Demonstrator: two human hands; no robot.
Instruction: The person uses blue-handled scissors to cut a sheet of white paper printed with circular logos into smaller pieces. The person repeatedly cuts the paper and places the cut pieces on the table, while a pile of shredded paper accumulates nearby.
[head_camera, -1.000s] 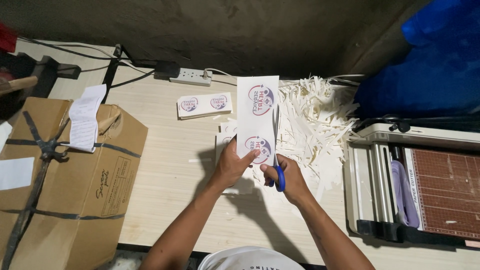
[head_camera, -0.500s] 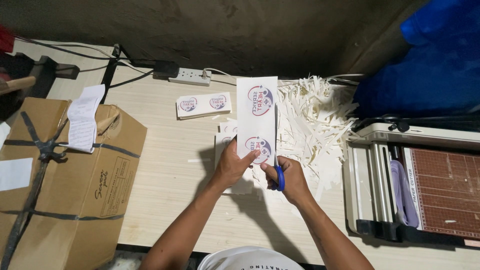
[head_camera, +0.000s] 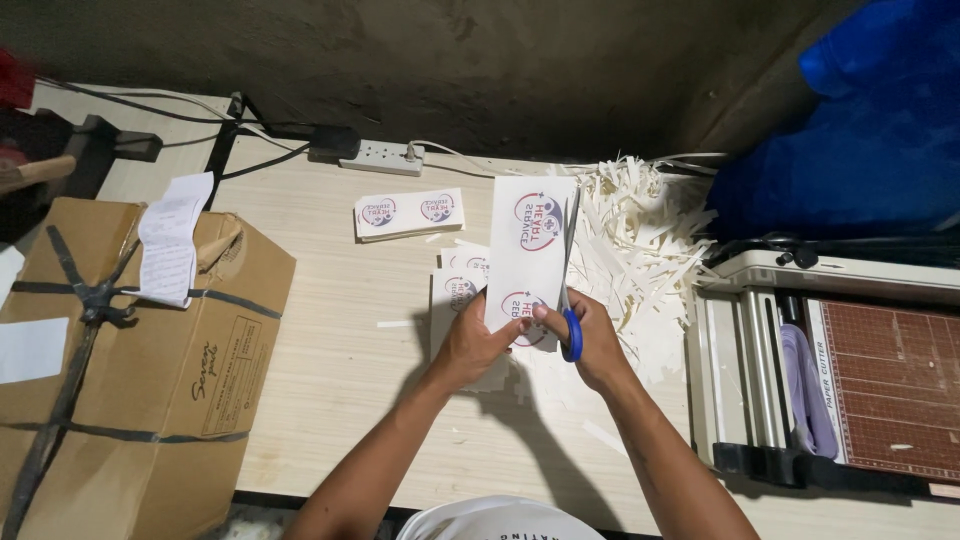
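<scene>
Left hand (head_camera: 478, 340): fingers closing on the printed strip's (head_camera: 530, 245) near end.
Right hand (head_camera: 590, 335): gripping blue-handled scissors (head_camera: 570, 300), blades running along the strip's right edge.

The printed paper strip (head_camera: 530, 250) is tilting: a second ago it was standing straight up from the hands, now its far end is leaning to the right, its top edge reaching over the pile of paper offcuts (head_camera: 630, 240). The left hand (head_camera: 480, 340) is shifting slightly right with it, thumb pressing nearer the lower logo. The right hand (head_camera: 590, 335) is moving up and rightward; the blue-handled scissors (head_camera: 570, 290) are sitting higher along the strip's right edge, blades reaching further up than before. More of the small stack of cut stickers (head_camera: 460, 285) beneath is showing to the left of the strip.
</scene>
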